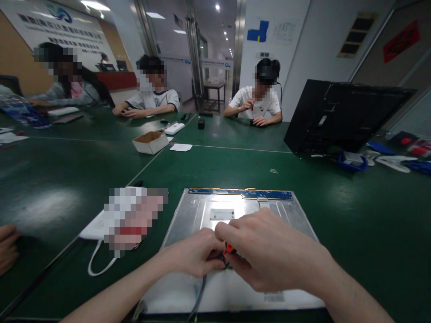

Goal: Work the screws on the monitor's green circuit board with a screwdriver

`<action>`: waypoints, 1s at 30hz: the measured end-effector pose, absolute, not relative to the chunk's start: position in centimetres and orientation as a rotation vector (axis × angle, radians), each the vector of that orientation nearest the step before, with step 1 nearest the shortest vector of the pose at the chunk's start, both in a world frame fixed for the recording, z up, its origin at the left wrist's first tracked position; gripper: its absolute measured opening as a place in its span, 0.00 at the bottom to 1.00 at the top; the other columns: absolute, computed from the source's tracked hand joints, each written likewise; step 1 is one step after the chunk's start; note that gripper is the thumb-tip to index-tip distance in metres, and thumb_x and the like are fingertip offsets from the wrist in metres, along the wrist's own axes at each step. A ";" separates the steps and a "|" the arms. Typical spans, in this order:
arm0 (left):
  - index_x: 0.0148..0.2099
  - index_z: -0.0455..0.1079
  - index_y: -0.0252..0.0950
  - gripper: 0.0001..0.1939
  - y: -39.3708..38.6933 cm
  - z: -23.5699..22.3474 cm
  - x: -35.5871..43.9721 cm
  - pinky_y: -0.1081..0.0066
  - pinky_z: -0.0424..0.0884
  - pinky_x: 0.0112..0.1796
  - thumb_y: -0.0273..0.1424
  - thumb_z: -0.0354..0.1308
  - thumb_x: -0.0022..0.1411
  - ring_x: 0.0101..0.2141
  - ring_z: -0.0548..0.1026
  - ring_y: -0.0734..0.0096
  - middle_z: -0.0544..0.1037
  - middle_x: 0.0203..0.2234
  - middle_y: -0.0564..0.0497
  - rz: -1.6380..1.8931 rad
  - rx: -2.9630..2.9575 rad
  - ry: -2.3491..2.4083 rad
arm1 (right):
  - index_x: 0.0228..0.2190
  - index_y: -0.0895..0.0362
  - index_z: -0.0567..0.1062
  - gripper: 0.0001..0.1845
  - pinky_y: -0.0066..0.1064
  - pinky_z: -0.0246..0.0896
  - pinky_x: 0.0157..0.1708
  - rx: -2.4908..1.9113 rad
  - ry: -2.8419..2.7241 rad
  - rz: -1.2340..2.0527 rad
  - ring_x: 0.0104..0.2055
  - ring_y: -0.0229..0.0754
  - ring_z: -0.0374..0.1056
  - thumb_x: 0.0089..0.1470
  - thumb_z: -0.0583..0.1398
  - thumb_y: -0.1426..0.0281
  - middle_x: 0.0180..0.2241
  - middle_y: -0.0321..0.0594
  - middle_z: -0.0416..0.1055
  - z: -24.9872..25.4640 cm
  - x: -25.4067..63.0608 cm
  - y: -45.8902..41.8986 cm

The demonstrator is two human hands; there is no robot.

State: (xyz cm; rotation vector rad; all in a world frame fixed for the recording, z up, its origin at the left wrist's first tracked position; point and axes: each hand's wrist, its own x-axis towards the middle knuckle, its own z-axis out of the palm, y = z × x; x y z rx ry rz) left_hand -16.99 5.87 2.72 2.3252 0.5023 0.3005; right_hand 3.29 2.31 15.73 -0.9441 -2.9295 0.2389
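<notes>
A flat silver display panel [188, 215] lies back side up before me, with a blue circuit strip [218, 193] along its far edge. Over its near middle, my right hand [266, 251] is closed around a screwdriver with an orange-red and black handle [229, 248]; its tip is hidden. Close beside it, my left hand [202, 253] has thumb and fingers pinched together low on the panel. What they grip is mostly hidden. A bit of green board [228, 266] shows below the fingertips. From under my left hand a dark cable [200, 294] runs to the near edge.
Left of the panel lies a white strapped item [92, 229], partly blurred out. Farther off stand an open cardboard box [150, 144] and a large black monitor [340, 119]. A blue tray [352, 161] sits by the monitor. Several people sit across the table; another person's hand [8, 249] shows at left.
</notes>
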 end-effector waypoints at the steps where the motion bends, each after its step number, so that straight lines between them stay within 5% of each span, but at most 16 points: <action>1: 0.29 0.66 0.35 0.03 5.9 2.7 -17.0 0.77 0.58 0.23 0.23 0.57 0.52 0.22 0.64 0.74 0.66 0.20 0.56 0.304 2.323 0.503 | 0.36 0.55 0.65 0.05 0.32 0.38 0.20 -0.949 -2.926 0.242 0.24 0.38 0.64 0.56 0.56 0.69 0.29 0.36 0.73 15.8 3.3 2.3; 16: 0.30 0.66 0.34 0.04 5.8 2.8 -16.9 0.77 0.56 0.22 0.25 0.53 0.57 0.20 0.61 0.75 0.65 0.19 0.57 0.389 2.318 0.443 | 0.34 0.55 0.68 0.05 0.33 0.33 0.21 -1.011 -2.883 0.139 0.21 0.38 0.64 0.60 0.56 0.66 0.25 0.37 0.75 15.2 3.0 2.1; 30: 0.28 0.64 0.35 0.04 5.5 3.3 -16.8 0.77 0.60 0.24 0.23 0.56 0.52 0.23 0.67 0.73 0.70 0.21 0.56 0.275 2.308 0.585 | 0.40 0.54 0.68 0.09 0.32 0.41 0.22 -0.889 -2.945 0.293 0.25 0.38 0.63 0.55 0.56 0.72 0.31 0.36 0.75 15.6 3.2 2.0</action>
